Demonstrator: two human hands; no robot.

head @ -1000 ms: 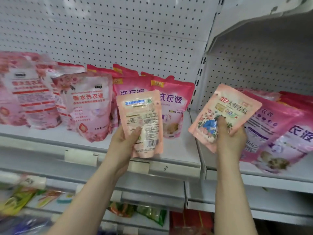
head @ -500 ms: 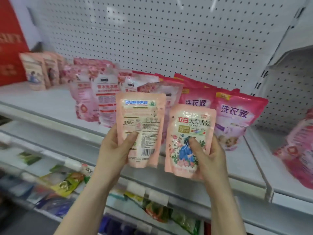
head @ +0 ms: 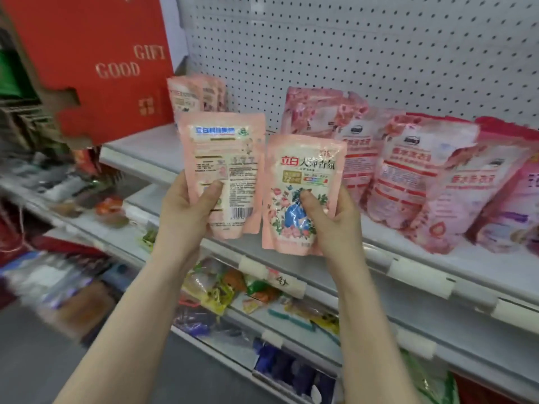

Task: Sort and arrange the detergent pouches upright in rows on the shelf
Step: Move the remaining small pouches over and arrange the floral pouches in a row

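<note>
Pegboard-backed shelf [head: 151, 150] ahead — my left hand [head: 186, 211] grips a peach pouch [head: 224, 158] (barcode side showing), right hand [head: 335, 225] pinches a floral pouch [head: 300, 182], thumb on front.

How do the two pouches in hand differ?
The left-hand pouch shows its back, fine print and barcode; the right-hand pouch shows its front, red lettering and flowers. The left-hand pouch is held higher than the right-hand pouch. Both are pale pink, upright, same shape.
</note>
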